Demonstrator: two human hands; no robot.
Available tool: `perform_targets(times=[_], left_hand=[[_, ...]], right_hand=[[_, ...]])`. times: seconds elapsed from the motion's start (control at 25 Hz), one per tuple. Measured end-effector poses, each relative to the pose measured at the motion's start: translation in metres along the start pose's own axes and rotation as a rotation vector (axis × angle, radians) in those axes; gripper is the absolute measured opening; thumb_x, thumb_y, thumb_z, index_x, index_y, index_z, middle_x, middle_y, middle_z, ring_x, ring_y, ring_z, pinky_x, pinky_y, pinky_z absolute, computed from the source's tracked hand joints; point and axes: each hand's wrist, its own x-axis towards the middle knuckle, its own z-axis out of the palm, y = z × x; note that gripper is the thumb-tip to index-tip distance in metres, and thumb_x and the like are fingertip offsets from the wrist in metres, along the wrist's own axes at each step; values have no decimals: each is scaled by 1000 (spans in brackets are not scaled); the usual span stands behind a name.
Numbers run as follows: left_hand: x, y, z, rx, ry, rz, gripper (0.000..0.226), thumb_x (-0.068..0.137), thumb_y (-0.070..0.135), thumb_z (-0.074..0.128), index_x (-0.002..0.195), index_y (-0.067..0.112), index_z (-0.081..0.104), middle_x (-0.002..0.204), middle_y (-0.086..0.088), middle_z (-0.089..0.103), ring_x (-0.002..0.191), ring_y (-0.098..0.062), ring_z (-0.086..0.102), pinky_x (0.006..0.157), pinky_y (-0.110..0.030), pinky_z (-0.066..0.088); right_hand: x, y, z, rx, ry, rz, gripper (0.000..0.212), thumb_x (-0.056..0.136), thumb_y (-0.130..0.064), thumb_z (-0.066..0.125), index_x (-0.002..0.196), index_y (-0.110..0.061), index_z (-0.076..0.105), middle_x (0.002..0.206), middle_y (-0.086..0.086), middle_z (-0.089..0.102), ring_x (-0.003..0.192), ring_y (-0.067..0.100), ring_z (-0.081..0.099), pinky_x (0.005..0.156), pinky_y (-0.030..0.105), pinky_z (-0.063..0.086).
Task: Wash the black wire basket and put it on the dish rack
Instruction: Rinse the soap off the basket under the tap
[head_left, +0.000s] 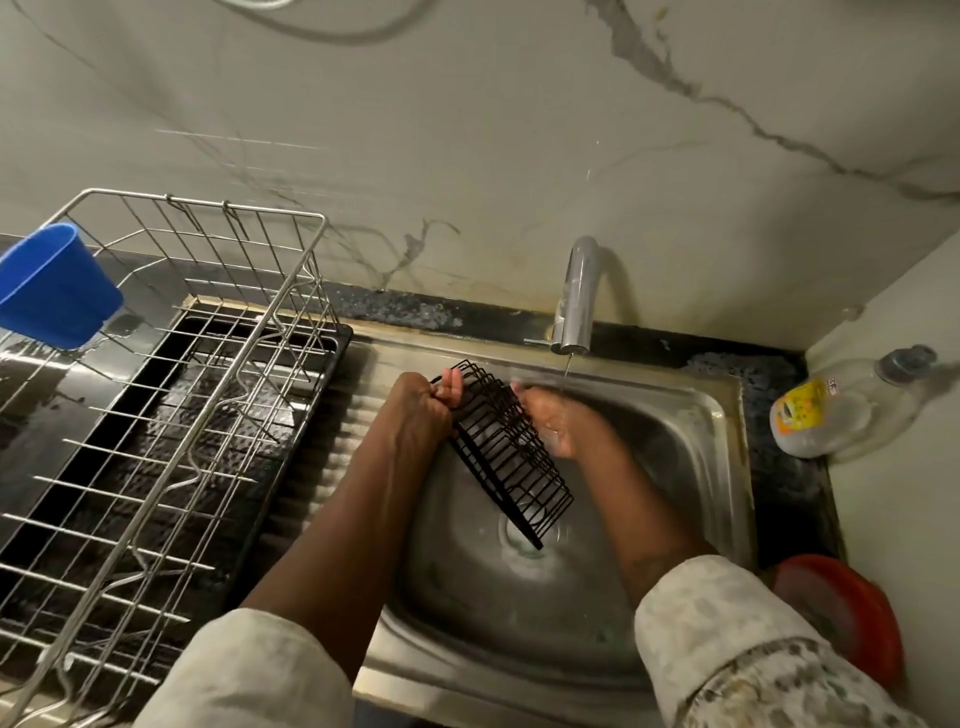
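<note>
A blue plastic cup hangs on the silver wire dish rack at far left. The left hand pinches the top edge of the black wire basket, held tilted over the stainless steel sink. The right hand lies against the basket's right side beneath the chrome tap's thin stream; it is blurred, so its grip cannot be told.

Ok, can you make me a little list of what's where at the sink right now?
being washed: black wire basket, tilted over the sink
left hand: grips its top end
right hand: against its right side
tap: thin stream running
dish rack: left of sink, blue cup on its rim
bottle: right of sink
</note>
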Motion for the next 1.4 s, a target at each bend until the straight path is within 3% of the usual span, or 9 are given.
perform_targets(times=[0.16,0.24,0.4,0.56,0.76,1.0,1.24,1.32,1.4], left_hand=[[11,-15,2,130,102,163,24,88,-6,29,80,14,40,80,-10,49,59,-18,48,58,-30,43],[10,-26,4,83,86,155,23,83,-3,33,86,19,40,89,-11,48,65,-19,45,56,-30,43],[1,-35,18,131,90,153,23,86,-1,33,92,16,48,87,-8,52,71,-18,49,54,-24,47],[-8,-39,-3,54,-111,155,30,94,-3,25,71,12,37,70,-4,35,39,-13,43,26,-14,29],[25,-44,-17,-155,-188,114,20,72,-1,27,70,13,41,69,-4,36,32,-9,22,30,-13,18],[22,-43,-22,-228,-185,96,33,88,4,17,64,17,34,47,2,34,28,-8,21,29,-12,17],[22,-35,-29,-241,-256,68,40,94,2,16,61,18,32,40,5,31,26,-7,20,26,-15,15],[22,-34,-30,-237,-266,66,40,94,2,16,61,18,32,40,5,32,26,-6,20,25,-16,14],[21,-34,-31,-237,-269,67,40,95,2,16,62,18,32,39,6,32,26,-5,20,25,-17,14]], right_hand=[[-21,4,7,76,-23,-113,99,86,-85,28,160,-19,14,166,13,9,153,32,10,124,51,8],[-14,28,-2,42,-43,-114,104,79,-92,20,160,-28,8,167,12,-1,153,34,5,122,54,6],[-4,53,-18,34,125,2,106,77,-92,19,159,-25,18,167,12,12,153,33,13,123,56,9],[-24,24,-25,-20,34,-109,85,94,-77,24,158,-22,21,166,13,12,153,32,13,124,53,11],[-29,-10,-6,-77,-30,-98,90,89,-81,28,159,-26,19,167,17,7,152,38,9,120,59,9],[4,19,-22,-129,29,42,80,96,-68,41,157,-18,29,163,14,25,149,35,25,117,47,26],[-9,-5,0,-132,-126,-146,103,68,-99,37,154,-45,26,167,5,7,152,33,12,121,60,11],[-12,-2,5,-24,-145,-205,103,67,-96,47,151,-39,38,165,6,19,149,27,26,123,52,18],[-16,13,-3,-70,-99,-128,100,78,-91,39,157,-30,28,165,13,16,150,35,22,122,54,17]])
